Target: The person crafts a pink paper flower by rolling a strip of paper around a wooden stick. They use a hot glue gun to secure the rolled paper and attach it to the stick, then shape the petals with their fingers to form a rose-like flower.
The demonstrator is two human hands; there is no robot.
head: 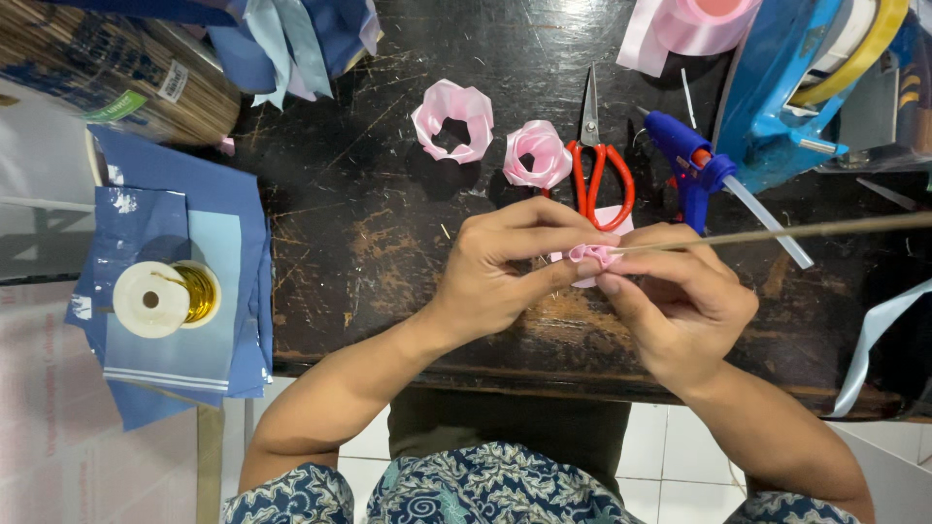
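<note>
Your left hand (505,267) is closed, fingers pinched on a small pink ribbon bud (592,255) at the tip of a thin wooden stick (777,233). Your right hand (680,301) is closed too, thumb and fingers gripping the same bud and the stick end from the other side. The stick runs out to the right, nearly level, past the frame edge. The bud sits between both hands, held just above the near part of the dark scratched surface (388,223).

Behind your hands, on the surface: red-handled scissors (597,165), blades pointing away from you. Just left of them a rolled pink ribbon flower (537,155), and left of that a looser pink ribbon ring (453,121), the two apart from each other. Right of the scissors a blue glue gun (691,160) with a clear glue stick poking out toward the right. A blue tape dispenser (777,87) stands behind the gun, and a pink ribbon roll (694,24) at the top edge.

Far left: a stack of blue paper sheets (175,281) hanging over the surface edge, with a spool of gold wire (165,298) lying on it. Top left a bundle of wooden sticks (107,73). A pale blue ribbon strip (874,340) trails at the right edge.
</note>
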